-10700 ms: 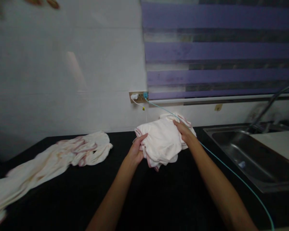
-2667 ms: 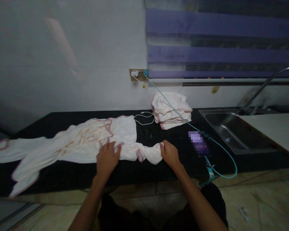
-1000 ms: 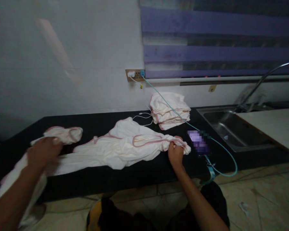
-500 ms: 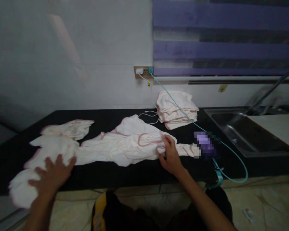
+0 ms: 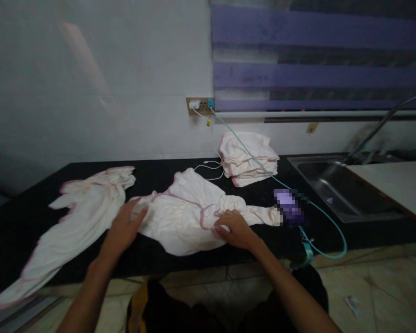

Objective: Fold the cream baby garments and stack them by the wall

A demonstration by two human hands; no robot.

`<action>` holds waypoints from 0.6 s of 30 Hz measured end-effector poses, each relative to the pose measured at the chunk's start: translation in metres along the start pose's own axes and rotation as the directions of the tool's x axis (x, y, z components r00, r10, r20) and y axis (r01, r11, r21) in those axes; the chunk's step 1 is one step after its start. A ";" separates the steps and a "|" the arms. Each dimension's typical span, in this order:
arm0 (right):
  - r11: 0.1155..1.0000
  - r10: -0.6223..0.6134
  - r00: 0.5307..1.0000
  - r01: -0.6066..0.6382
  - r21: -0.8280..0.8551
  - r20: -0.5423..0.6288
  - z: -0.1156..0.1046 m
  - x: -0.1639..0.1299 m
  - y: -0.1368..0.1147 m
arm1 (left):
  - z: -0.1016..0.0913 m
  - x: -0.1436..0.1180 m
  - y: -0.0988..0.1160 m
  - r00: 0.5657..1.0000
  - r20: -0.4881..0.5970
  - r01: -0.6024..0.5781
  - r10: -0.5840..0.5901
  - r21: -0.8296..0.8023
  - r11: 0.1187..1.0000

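Observation:
A creased white garment with pink edging (image 5: 183, 226) lies spread on the black countertop before me, a narrow sleeve-like part running right. My left hand (image 5: 125, 226) is at its left end, with fingers and thumb curved round the fabric. My right hand (image 5: 237, 229) pinches the fabric by a pink-edged fold on the right side; the fingertips are partly buried in the cloth. To the left of my left hand, a second white cloth with pink edging (image 5: 86, 212) lies loose, one end hanging over the counter's front edge.
A folded stack of white cloths (image 5: 249, 159) stands against the wall. Across it runs a teal cable (image 5: 244, 145) from the wall socket (image 5: 203, 105). A blurred-out purple item (image 5: 287, 203) lies right of the sleeve. Further right is a metal sink (image 5: 329, 189) with a tap.
My left hand has moved right, from the left cloth to the garment's left end. The left cloth now lies apart, stretched toward the lower left. My right hand has shifted slightly, and the garment is spread wider.

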State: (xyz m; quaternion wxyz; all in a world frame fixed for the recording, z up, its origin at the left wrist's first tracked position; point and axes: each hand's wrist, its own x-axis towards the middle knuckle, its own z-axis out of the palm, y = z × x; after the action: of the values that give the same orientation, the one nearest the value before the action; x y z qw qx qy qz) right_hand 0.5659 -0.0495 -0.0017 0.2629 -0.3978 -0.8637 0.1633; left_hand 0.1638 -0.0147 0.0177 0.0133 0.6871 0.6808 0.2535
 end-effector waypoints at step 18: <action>0.838 0.452 0.651 -0.544 0.040 -0.610 0.013 0.004 0.021 | -0.024 -0.148 0.241 0.284 0.764 -0.132 0.579 -0.567 0.813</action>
State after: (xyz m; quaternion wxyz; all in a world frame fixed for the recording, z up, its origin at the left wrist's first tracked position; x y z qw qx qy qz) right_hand 0.5689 -0.0347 -0.0210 0.4357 -0.6685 -0.6019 0.0315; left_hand 0.3870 -0.1796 0.0775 0.4674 0.8261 0.3120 -0.0425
